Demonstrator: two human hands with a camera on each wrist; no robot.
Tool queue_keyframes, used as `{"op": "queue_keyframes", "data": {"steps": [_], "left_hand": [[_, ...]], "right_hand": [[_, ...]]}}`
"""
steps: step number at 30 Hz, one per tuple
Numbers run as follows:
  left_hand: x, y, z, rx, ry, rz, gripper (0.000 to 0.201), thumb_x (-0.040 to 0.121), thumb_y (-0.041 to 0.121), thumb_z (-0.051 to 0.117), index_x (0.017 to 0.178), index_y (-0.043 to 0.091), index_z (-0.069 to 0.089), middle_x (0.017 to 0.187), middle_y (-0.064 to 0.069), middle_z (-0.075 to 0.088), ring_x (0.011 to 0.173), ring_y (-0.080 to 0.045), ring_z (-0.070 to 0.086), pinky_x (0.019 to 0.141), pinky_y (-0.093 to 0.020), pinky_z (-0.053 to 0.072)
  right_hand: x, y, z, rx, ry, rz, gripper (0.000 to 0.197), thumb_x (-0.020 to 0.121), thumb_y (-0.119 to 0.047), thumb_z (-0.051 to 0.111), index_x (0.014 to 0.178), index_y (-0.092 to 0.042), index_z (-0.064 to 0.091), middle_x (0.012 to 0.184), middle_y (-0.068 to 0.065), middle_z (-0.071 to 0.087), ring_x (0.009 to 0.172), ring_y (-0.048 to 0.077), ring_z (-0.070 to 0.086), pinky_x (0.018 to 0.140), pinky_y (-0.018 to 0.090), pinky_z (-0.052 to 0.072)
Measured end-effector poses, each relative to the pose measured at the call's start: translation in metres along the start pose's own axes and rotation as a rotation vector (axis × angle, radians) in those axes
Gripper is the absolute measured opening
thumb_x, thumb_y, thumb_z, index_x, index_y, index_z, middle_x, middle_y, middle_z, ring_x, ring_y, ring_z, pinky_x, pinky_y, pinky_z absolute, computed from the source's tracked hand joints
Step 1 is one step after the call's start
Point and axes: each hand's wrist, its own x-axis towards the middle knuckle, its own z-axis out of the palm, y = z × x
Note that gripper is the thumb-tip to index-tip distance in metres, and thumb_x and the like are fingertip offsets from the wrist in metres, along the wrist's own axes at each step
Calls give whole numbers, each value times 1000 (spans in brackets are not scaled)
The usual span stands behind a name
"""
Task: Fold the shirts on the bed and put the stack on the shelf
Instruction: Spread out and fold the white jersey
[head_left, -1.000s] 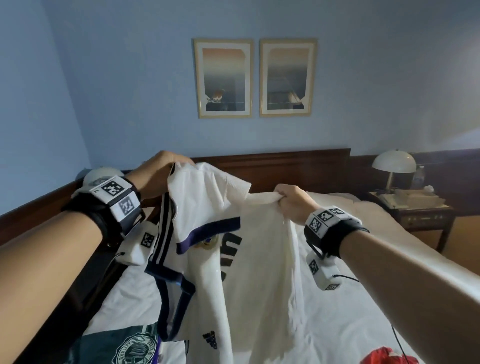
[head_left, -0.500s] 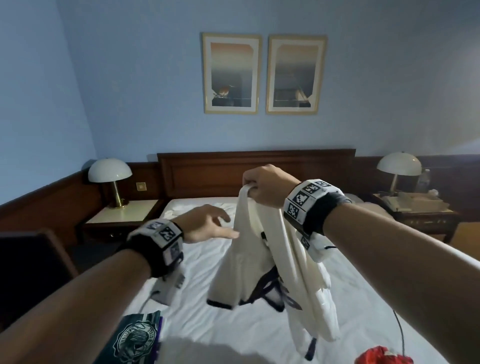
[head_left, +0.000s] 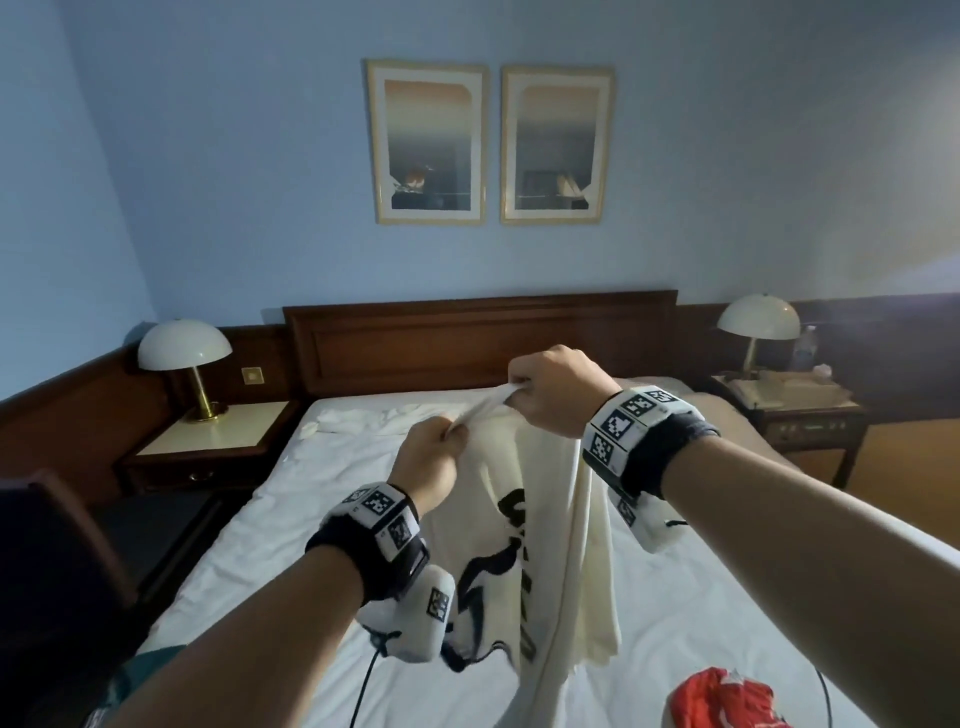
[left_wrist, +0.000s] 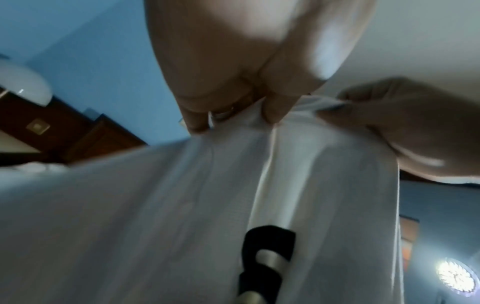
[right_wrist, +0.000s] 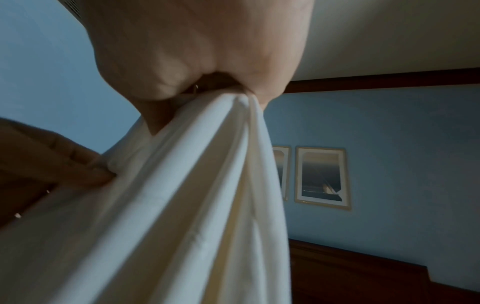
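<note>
White bed below, both hands raised above its middle. The right hand bunches the white shirt in a closed fist; the left hand pinches the same top edge just beside it, likely to spread the hanging cloth flat. A red shirt waits at the near edge.

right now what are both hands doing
left hand: pinches the top edge of the white jersey
right hand: grips the same jersey's bunched top edge
</note>
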Motion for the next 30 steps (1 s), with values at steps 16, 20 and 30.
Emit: {"op": "queue_keyframes", "data": {"steps": [16, 20, 30], "left_hand": [[-28, 44, -18, 733, -145, 99, 14, 90, 4, 49, 94, 15, 58, 95, -4, 62, 87, -26, 60, 73, -38, 49], [-32, 49, -26, 688, -66, 114, 27, 82, -6, 43, 65, 14, 47, 66, -1, 47, 70, -30, 50, 55, -33, 29], [-43, 50, -57, 766, 250, 46, 28, 85, 3, 47, 60, 16, 48, 64, -8, 54, 68, -37, 54, 59, -36, 43]], "right_hand": [[-33, 74, 8, -275, -82, -328, 28, 97, -45, 51, 110, -21, 53, 111, -2, 61, 95, 25, 62, 69, 31, 39], [-36, 90, 22, -202, -50, -275, 11, 97, -29, 52, 101, -18, 55, 103, 1, 65, 88, 29, 64, 68, 33, 47], [-67, 145, 79, 72, -85, -29, 12, 96, -21, 59, 104, -16, 66, 99, 3, 61, 83, 24, 59, 70, 28, 42]]}}
